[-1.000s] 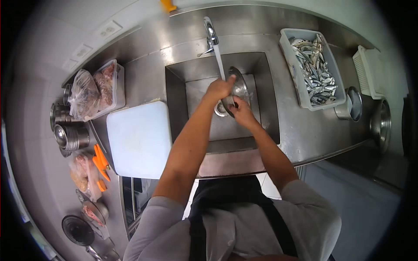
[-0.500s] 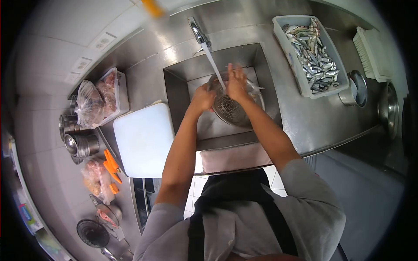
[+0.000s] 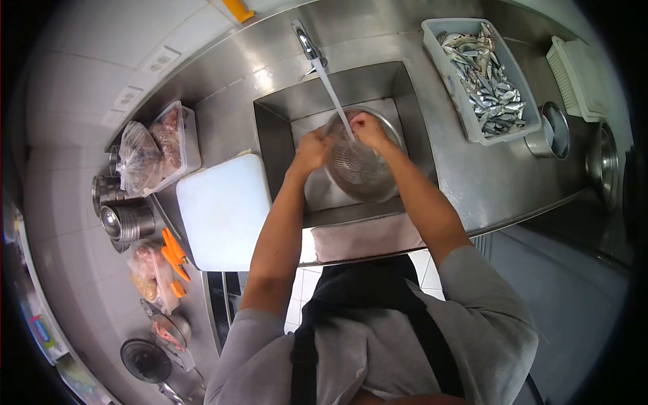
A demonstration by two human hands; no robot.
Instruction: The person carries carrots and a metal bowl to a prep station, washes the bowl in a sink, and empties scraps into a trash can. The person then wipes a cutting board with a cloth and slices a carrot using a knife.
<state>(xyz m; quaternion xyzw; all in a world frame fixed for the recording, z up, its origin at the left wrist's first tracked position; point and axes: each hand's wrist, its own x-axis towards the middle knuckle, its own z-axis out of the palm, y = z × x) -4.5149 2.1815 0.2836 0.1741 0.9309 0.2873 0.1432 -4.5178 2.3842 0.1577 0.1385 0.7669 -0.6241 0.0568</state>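
A round metal colander (image 3: 361, 174) with a perforated bottom sits in the steel sink (image 3: 275, 135), blurred by motion. My left hand (image 3: 312, 151) is closed on its left rim. Over the colander's upper part, my right hand (image 3: 368, 130) has its fingers curled in; whatever they may hold is hidden. From the faucet (image 3: 306, 42), a stream of water (image 3: 332, 93) falls into the colander close to my right fingers.
A white cutting board (image 3: 224, 214) lies left of the sink, near a tub of bagged meat (image 3: 191, 145). Carrots (image 3: 174, 251) and metal pots (image 3: 128, 223) are farther left. Right of the sink stands a tub of small silvery fish (image 3: 486, 88) beside a metal pot (image 3: 550, 135).
My right hand has gone from open with fingers stretched upward to curled, slightly lower. The colander has shifted under the water, while my left hand keeps its place at the rim.
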